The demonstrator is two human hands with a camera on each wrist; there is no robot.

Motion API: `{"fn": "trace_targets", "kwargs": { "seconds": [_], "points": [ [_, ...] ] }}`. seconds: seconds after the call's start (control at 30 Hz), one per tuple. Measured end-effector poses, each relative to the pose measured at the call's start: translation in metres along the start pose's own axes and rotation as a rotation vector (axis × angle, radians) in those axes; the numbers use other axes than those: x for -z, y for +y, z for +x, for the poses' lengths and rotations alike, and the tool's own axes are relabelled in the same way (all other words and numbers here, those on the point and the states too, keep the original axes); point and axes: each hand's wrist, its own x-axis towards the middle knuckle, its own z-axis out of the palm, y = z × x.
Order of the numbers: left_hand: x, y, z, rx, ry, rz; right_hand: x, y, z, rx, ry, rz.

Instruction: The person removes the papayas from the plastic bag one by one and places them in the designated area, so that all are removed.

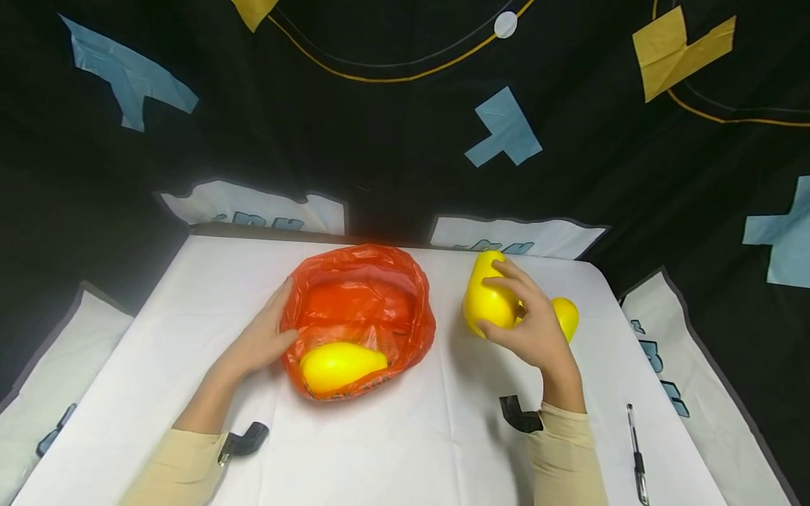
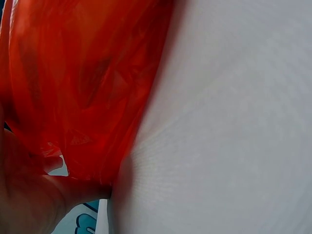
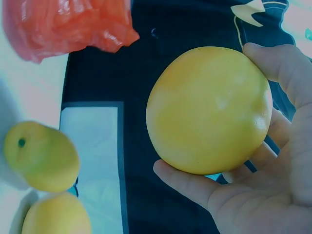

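A red plastic bag [image 1: 354, 295] stands with its mouth wide apart on the table, and a yellow mango-like fruit [image 1: 342, 365] lies inside at its near side. My left hand [image 1: 262, 337] holds the bag's left side, thumb by the rim; its fingertips are partly hidden. In the left wrist view the thumb lies against the red plastic [image 2: 87, 87]. To the right of the bag, my right hand [image 1: 531, 320] grips another yellow mango-like fruit [image 3: 209, 112] between thumb and fingers, raised above the table. Two more yellow fruits [image 3: 44, 156] rest close by, partly hidden in the head view.
A pen [image 1: 636, 453] lies near the right edge of the white table [image 1: 380, 450]. Black cloth [image 1: 380, 140] with taped patches hangs behind the table. A black wrist mount [image 1: 520, 414] sits on each sleeve.
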Motion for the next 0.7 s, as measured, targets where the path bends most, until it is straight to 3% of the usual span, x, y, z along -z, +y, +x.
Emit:
{"fn": "trace_targets", "kwargs": {
  "seconds": [0.7],
  "points": [
    [-0.002,-0.002,0.001,0.028,-0.005,0.017,0.006,0.024,-0.055,-0.01,-0.047,-0.068]
  ]
}}
